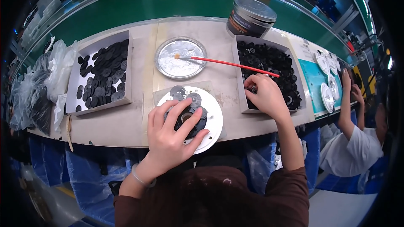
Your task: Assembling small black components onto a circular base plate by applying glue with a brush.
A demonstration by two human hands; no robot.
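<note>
Showing two bare hands at a pale desk (pixel 141 122), in order from near to far. The left hand (pixel 170 138), with fingers and thumb spread, covers a round white plastic plate (pixel 215 120) at the desk's near edge; its fingertips rest among toothed dark-grey discs (pixel 194 99) and a larger black ring-shaped part (pixel 198 129) on the plate. Whether it grips or merely steadies them cannot be told.

The right hand (pixel 267 96), fingers curled and nearly closed, dips into the near left corner of a shallow white cardboard box (pixel 273 111) filled with small black plastic parts (pixel 290 86); its fingertips are partly hidden, so any part held cannot be made out. Governing relation: the plate lies to the left of the right hand and closer to the body, with the left hand directly upon it. Being round, the plate offers no long axis.

At far left stands a second white cardboard box (pixel 105 106) of flat black discs (pixel 107 73). Beyond the plate, a round silver metal lid (pixel 181 65) carries a slim red-handled brush (pixel 227 63), lying crosswise, its handle end above the parts box. Farthest back stands a dark-labelled cylindrical metal tin (pixel 252 17).
</note>
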